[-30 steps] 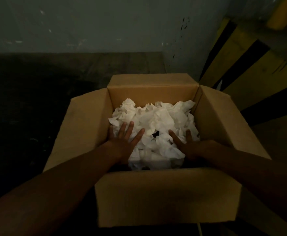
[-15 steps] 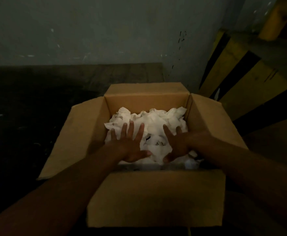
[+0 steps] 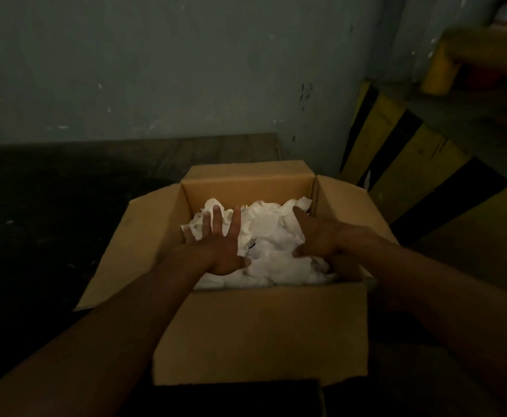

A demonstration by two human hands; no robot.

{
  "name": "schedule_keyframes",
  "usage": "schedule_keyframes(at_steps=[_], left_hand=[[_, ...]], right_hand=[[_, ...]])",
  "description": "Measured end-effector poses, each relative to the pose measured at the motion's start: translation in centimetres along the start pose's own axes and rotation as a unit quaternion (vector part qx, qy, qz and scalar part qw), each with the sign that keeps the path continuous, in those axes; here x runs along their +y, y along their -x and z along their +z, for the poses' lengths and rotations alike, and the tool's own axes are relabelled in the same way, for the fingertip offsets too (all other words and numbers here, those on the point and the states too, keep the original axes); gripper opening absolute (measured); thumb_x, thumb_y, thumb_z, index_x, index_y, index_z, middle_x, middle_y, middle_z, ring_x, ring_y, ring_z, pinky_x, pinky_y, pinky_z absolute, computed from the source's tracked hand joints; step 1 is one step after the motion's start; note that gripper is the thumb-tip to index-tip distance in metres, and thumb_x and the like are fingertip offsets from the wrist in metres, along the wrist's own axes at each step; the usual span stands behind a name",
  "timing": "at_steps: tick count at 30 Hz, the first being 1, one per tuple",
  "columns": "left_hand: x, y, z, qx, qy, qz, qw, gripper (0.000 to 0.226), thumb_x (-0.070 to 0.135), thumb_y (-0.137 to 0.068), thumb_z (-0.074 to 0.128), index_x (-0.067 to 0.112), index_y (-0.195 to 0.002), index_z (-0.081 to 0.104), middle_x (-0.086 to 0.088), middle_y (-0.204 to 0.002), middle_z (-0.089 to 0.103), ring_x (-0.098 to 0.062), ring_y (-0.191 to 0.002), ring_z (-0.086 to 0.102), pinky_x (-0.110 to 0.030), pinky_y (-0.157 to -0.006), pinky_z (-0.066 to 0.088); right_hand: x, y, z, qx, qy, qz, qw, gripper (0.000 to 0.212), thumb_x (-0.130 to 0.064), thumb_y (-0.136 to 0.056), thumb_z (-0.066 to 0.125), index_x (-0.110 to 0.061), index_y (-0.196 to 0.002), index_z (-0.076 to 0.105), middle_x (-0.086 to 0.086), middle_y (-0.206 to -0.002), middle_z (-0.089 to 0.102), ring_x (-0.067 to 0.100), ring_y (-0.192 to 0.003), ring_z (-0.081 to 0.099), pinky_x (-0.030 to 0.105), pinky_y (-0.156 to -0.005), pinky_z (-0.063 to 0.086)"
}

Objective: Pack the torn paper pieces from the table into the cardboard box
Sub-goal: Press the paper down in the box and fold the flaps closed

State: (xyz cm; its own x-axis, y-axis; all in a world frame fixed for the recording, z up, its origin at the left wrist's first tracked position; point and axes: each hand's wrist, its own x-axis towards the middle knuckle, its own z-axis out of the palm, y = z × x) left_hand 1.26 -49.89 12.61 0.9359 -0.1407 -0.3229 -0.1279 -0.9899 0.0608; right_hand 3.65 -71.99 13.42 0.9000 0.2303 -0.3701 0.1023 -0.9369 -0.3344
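Both hands are inside the open cardboard box (image 3: 258, 332), palms down on a heap of torn paper pieces (image 3: 271, 236), white, soft-looking and crumpled. The left hand (image 3: 220, 245) lies flat with fingers spread apart, gripping nothing. The right hand (image 3: 316, 236) also rests open on the heap; in this dim light its fingertips may be pressed into the paper. The box's plain brown flaps stand outward around both hands, on a dark bench (image 3: 50, 212).

Looks like a dim storeroom or warehouse corner: scuffed grey wall (image 3: 156, 70), yellow-and-black striped barrier (image 3: 396, 164), dark worn table (image 3: 50, 206), open cardboard box (image 3: 261, 335)
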Motion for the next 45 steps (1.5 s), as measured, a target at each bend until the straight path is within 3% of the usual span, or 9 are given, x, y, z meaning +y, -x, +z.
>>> schedule_keyframes(at_steps=[2,5,9,16,23,30,34,38,45], left_hand=[[0.6,1.4,-0.6,0.021,0.039,0.028,0.999,0.092,0.065,-0.089,0.038,0.033,-0.142,-0.031,-0.007,-0.152,-0.034,-0.031,-0.142,-0.025,-0.065,-0.109,-0.007],[1.9,4.0,-0.1,0.04,0.075,0.081,0.993,0.081,0.061,-0.094,0.031,0.033,-0.145,-0.024,-0.004,-0.157,-0.024,-0.027,-0.144,-0.019,-0.063,-0.112,-0.006],[3.8,7.2,1.9,0.05,0.087,0.115,0.988,0.069,0.052,-0.098,0.03,0.028,-0.151,-0.008,-0.005,-0.161,-0.003,-0.026,-0.147,-0.002,-0.061,-0.113,-0.003],[5.0,9.4,4.6,0.15,0.069,0.127,0.978,0.036,0.028,-0.102,0.029,0.028,-0.13,0.051,-0.004,-0.127,0.059,-0.023,-0.119,0.052,-0.05,-0.113,0.014],[5.3,8.9,4.2,0.133,0.126,0.102,0.978,0.033,0.029,-0.101,0.034,0.036,-0.12,0.059,-0.002,-0.121,0.063,-0.025,-0.113,0.053,-0.045,-0.105,0.025],[4.9,8.4,3.8,0.125,0.176,0.113,0.97,0.032,0.029,-0.1,0.038,0.036,-0.119,0.062,0.003,-0.123,0.062,-0.022,-0.116,0.051,-0.039,-0.095,0.024],[4.8,8.0,4.0,0.122,0.203,0.11,0.965,0.029,0.029,-0.098,0.042,0.037,-0.115,0.065,0.006,-0.117,0.065,-0.018,-0.115,0.051,-0.037,-0.09,0.024],[4.8,7.9,3.8,0.116,0.216,0.101,0.964,0.027,0.029,-0.097,0.045,0.035,-0.113,0.066,0.006,-0.116,0.065,-0.019,-0.114,0.051,-0.037,-0.09,0.025],[4.8,8.0,3.9,0.09,0.26,0.068,0.959,0.023,0.03,-0.095,0.048,0.028,-0.116,0.059,0.003,-0.119,0.063,-0.019,-0.113,0.053,-0.036,-0.099,0.027]], right_hand=[[0.1,1.3,-0.3,0.079,-0.025,0.002,0.997,0.087,-0.036,-0.089,0.064,-0.014,-0.152,0.009,0.012,-0.156,0.025,0.029,-0.137,0.034,0.035,-0.108,0.034],[0.1,3.9,0.9,0.197,-0.042,0.023,0.979,0.048,-0.03,-0.091,0.057,-0.017,-0.135,0.045,0.01,-0.13,0.057,0.028,-0.108,0.057,0.03,-0.08,0.043],[-0.9,9.0,3.2,0.341,-0.037,0.1,0.934,0.015,-0.027,-0.09,0.055,-0.019,-0.1,0.064,0.006,-0.092,0.066,0.024,-0.077,0.057,0.029,-0.062,0.04],[-0.8,14.8,6.9,0.379,-0.121,0.278,0.875,0.016,-0.024,-0.094,0.05,-0.011,-0.089,0.058,0.007,-0.089,0.057,0.024,-0.077,0.052,0.031,-0.067,0.044],[-1.0,13.4,6.8,0.258,-0.361,0.306,0.843,0.045,-0.025,-0.102,0.032,0.006,-0.13,0.047,0.024,-0.132,0.051,0.038,-0.119,0.05,0.037,-0.095,0.041],[-1.6,11.8,6.6,0.4,-0.488,0.279,0.724,0.035,-0.025,-0.099,0.042,0.0,-0.12,0.054,0.012,-0.102,0.056,0.026,-0.089,0.051,0.032,-0.077,0.04],[-3.0,10.9,7.5,0.509,-0.286,0.166,0.794,0.038,-0.023,-0.099,0.043,-0.011,-0.135,0.044,0.01,-0.133,0.051,0.026,-0.119,0.05,0.036,-0.096,0.04],[-2.6,9.4,8.1,0.363,-0.058,-0.006,0.93,0.053,-0.021,-0.095,0.043,-0.017,-0.146,0.03,0.009,-0.151,0.032,0.028,-0.138,0.03,0.044,-0.113,0.029],[-2.3,8.8,7.7,0.264,-0.032,-0.051,0.963,0.058,-0.026,-0.096,0.044,-0.017,-0.15,0.024,0.005,-0.158,0.019,0.021,-0.145,0.013,0.035,-0.117,0.007]])
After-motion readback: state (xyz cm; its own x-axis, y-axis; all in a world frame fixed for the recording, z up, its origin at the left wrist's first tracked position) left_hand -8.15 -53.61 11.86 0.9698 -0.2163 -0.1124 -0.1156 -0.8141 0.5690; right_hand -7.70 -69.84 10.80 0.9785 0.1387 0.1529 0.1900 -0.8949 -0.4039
